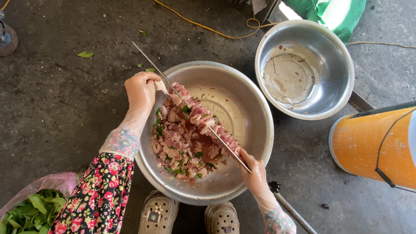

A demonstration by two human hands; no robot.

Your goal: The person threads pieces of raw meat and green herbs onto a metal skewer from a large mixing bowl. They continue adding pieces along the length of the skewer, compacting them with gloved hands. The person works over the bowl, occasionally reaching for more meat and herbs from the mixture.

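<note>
orange bucket [377, 145]: cut by right edge | bag of greens [32, 210]: cut by bottom-left corner

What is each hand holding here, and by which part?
Both hands hold one metal skewer threaded with meat: the right hand at its lower end, the left hand partway along, beside the meat.

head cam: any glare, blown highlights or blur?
Head view: sharp overall; blown-out patch at the top edge beside the green bag; soft sheen inside the empty bowl; meat bowl evenly lit; skewer and both hands crisp.

Bright daylight, sharp focus, perhaps slight edge distortion.
</note>
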